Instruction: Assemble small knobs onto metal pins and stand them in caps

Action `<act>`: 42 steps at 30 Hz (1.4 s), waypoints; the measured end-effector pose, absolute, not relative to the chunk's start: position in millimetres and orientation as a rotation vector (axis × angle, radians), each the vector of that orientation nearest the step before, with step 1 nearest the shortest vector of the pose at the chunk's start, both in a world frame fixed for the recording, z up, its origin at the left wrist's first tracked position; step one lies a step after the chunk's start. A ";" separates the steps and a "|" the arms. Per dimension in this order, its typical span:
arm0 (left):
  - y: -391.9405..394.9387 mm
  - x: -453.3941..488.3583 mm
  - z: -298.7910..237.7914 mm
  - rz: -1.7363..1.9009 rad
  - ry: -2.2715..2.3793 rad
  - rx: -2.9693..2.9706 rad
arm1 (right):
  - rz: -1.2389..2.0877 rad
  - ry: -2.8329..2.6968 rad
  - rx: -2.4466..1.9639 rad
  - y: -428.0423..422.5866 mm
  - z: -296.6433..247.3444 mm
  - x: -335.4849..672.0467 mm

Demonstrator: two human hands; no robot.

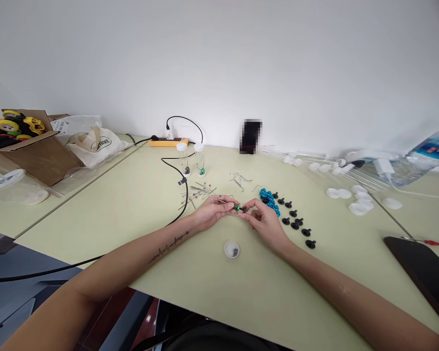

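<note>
In the middle of the table, my left hand (214,213) is closed on a small green ridged part (236,207), and a thin metal rod (221,200) passes along its fingers. Facing it, my right hand (265,222) pinches a black flanged peg (243,209) against the green part's right end. The fingertips partly cover where the two meet. Just below the hands is a small white cap (227,250) with tiny grey metal pieces inside. Several blue ridged parts (274,208) and several black flanged pegs (293,213) lie right of my right hand.
Behind the hands lie thin metal rods (195,191), bent hex keys (239,180) and two clear tubes (200,161). A black cable (186,195) crosses the left side. White caps (360,208) and clear tubes lie right. A dark tablet-like slab (420,273) is at the right edge.
</note>
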State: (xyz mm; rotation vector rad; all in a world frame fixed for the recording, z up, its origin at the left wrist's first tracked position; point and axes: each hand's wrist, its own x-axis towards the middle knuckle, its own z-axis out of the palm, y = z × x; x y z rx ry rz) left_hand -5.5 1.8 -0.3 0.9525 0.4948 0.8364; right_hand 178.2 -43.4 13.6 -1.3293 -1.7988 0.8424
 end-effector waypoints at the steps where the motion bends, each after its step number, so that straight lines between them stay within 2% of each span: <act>1: 1.6 -5.5 0.3 0.835 0.498 0.959 | 0.808 -1.804 -1.327 -43.4 13.2 178.4; 5: 1.4 -5.3 1.7 0.831 0.505 0.969 | 0.716 -1.817 -1.326 -43.2 12.2 178.9; 13: 1.4 -5.6 2.6 0.822 0.491 1.001 | 0.839 -1.878 -1.300 -44.4 16.1 178.3; 42: -0.2 -4.7 3.8 0.817 0.500 0.990 | 0.902 -1.855 -1.283 -45.4 17.6 176.7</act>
